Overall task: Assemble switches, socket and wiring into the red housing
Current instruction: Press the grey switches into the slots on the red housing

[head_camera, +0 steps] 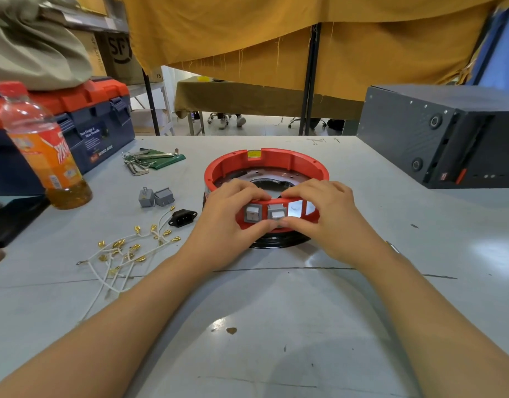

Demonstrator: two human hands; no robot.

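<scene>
Both hands are on the near wall of the red housing (266, 165), close together. The left hand (229, 222) curls over the rim, fingers inside and thumb on the outer face below the switches. The right hand (323, 218) mirrors it, fingers over the rim and thumb tip meeting the left thumb under the second switch (275, 212). Both hands grip the housing wall.

The housing is a round red ring sitting on a black base (279, 243) near the centre of the grey table (276, 326). Its near wall shows four rectangular openings: two hold grey rocker switches, the first switch (252, 213) on the left and the second just beside it; two openings to the right are unfilled.

Left of the housing lie two loose grey switches (155, 197), touching each other. Just beside them, nearer the housing, lies one black power socket (182, 218). Nearer the camera is a tangle of white wires with brass terminals (127, 251); the count cannot be told.

Farther left stands one drink bottle with a red cap (42, 147), partly filled. Behind it is one blue and red toolbox (83, 116). One set of hex keys with a green holder (151, 160) lies beyond the switches. One black box (443, 133) sits at the right edge.
</scene>
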